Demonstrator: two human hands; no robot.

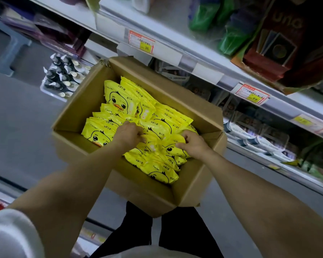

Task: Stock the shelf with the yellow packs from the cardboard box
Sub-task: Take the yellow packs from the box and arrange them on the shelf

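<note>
Down inside the cardboard box [93, 110], both hands [128, 134] [193, 145] pinch yellow packs [158, 127] (duck ones); best grab a neat bunch together.

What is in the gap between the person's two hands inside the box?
In the head view, only yellow packs fill the stretch between the left hand and the right hand, inside the cardboard box; both hands rest on them.

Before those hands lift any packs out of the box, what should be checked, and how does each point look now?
1. Cardboard box open: ok.
2. Yellow packs within reach: ok.
3. Left hand touching packs: ok.
4. Right hand touching packs: ok.
5. Firm grip on a pack: cannot tell, fingers partly hidden.
6. Free spot on the shelf for the packs: cannot tell.
</note>
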